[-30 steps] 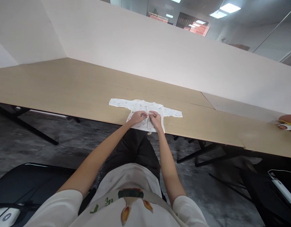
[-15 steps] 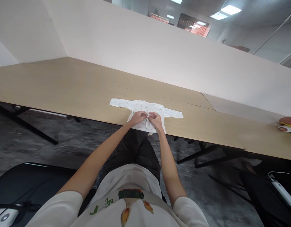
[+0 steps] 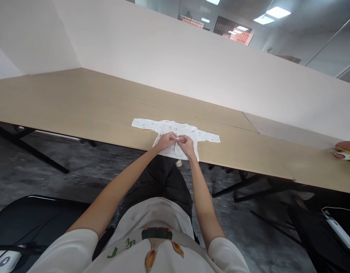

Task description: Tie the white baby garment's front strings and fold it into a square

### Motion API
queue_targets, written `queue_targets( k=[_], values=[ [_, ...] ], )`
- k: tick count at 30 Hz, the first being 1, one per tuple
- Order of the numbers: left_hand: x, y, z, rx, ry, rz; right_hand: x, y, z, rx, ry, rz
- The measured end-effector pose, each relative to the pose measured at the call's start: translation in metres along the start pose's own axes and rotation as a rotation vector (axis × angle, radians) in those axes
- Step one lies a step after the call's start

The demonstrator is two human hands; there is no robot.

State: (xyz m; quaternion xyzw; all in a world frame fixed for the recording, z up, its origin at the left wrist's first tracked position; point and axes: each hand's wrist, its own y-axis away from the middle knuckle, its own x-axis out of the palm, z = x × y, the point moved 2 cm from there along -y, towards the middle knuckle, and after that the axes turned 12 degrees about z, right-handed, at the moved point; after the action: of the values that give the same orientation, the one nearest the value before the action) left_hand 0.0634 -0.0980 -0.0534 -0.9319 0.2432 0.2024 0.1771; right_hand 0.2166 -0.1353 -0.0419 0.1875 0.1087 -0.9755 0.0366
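A small white long-sleeved baby shirt (image 3: 171,127) with a faint print lies spread on the table, both sleeves stretched out sideways. Its hem reaches the table's front edge. My left hand (image 3: 167,141) pinches the fabric near the front opening at the middle of the shirt. Right beside it, my right hand (image 3: 186,144) is closed on the other side of the same opening. The fingertips of both hands nearly meet. Whatever fastening lies between them is too small to make out.
The long wooden table (image 3: 78,102) runs across the view, with a white partition (image 3: 163,57) behind it. At the far right a brown and white object (image 3: 346,149) sits on the table. Black chairs (image 3: 44,216) stand at both sides below, one holding a white device (image 3: 341,231).
Both hands stay at the shirt's front opening, with only slight shifts of the fingers. The shirt keeps its place.
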Motion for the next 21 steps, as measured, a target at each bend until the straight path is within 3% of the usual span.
queue_targets(
  k=[14, 21],
  values=[
    [0.000, -0.003, -0.011, -0.011, -0.177, -0.004, -0.002, -0.001, -0.001, 0.116, -0.057, -0.056],
    [0.002, -0.001, -0.013, -0.070, -0.420, 0.010, -0.001, -0.001, 0.001, 0.136, 0.102, -0.021]
  ],
)
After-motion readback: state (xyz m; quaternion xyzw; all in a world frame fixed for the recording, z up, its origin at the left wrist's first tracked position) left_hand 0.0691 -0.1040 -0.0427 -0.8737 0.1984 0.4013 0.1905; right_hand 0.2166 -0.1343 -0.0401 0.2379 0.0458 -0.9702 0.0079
